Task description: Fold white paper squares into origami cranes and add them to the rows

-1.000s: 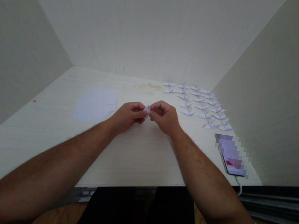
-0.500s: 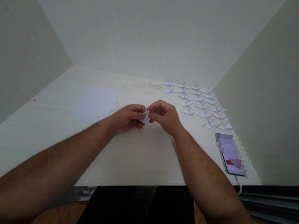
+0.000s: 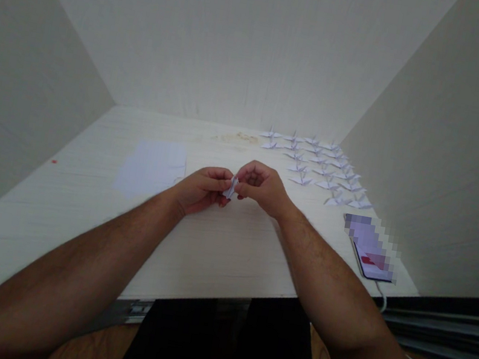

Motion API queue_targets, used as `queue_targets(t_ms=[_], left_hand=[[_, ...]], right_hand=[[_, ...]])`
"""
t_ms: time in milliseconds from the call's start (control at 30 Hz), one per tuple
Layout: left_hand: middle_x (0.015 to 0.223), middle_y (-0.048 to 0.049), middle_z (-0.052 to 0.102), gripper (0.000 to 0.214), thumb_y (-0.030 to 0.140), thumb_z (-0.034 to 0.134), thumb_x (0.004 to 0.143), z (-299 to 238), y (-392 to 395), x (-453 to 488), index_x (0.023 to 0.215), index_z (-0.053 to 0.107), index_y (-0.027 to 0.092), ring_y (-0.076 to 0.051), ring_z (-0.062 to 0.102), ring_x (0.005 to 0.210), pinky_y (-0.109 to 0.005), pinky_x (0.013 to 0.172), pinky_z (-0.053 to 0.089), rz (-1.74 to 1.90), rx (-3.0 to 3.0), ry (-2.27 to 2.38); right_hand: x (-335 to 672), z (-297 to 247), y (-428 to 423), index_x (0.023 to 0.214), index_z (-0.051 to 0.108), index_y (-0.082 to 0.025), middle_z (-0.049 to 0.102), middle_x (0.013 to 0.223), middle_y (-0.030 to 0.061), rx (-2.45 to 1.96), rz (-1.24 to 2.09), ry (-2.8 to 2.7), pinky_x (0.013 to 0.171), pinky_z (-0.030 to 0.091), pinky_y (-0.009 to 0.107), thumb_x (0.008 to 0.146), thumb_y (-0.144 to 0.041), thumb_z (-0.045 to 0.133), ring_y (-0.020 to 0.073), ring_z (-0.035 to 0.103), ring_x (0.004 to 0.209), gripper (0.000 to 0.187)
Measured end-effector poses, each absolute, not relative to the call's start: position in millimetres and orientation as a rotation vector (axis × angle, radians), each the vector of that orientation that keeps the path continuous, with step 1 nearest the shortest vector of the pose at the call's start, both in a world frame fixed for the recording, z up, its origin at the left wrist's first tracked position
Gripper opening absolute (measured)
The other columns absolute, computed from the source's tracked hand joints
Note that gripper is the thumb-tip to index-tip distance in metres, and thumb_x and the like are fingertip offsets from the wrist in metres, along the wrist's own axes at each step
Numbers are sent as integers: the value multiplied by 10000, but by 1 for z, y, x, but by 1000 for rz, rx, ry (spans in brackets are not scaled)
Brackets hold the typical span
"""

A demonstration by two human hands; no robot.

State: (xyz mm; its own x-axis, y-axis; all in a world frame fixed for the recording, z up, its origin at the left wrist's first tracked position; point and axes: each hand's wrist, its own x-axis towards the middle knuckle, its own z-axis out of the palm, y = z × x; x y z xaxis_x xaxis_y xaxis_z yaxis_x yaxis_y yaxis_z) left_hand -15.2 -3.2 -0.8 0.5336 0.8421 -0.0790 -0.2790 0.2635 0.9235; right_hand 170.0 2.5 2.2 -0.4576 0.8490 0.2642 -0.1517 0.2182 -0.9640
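Note:
Between my two hands, above the middle of the desk, is a small folded piece of white paper [image 3: 230, 188]. My left hand [image 3: 205, 189] pinches it from the left, thumb on top and fingers curled beneath. From the right, my right hand [image 3: 262, 188] grips its upper edge between thumb and curled fingers. The paper stands on edge with creases showing; its exact folded shape is partly hidden by the fingers. Several white paper cranes [image 3: 323, 173] sit in rows at the back right of the desk.
White paper sheets [image 3: 152, 168] lie left of my hands. A phone [image 3: 368, 250] with a white cable [image 3: 381, 296] rests near the right edge of the white desk [image 3: 218, 249]. Walls [image 3: 242, 51] enclose the desk at the back and both sides.
The folded paper has turned slightly between my fingers, and my right fingertips have closed in on it. Both arms stay almost in place.

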Motion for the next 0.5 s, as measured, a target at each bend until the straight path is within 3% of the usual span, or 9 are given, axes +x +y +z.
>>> queue_targets(t_ms=[300,500], left_hand=[[649,-26,656,290,289,862,650,0,-3,-15,751,643,128,-104,590,486,-215,464,476,848,1053,667],[643,-14,655,322,295,888,627,-3,-2,-13,755,644,130,-102,600,504,-209,475,470,869,1105,706]], right_hand=[[169,2,2,912,524,-199,556,634,-92,-635,1368,-1676,537,493,205,661,-288,797,64,560,546,381],[166,1,-1,879,510,-202,511,626,-97,-710,1225,-1686,493,388,183,693,-315,777,48,475,531,344]])
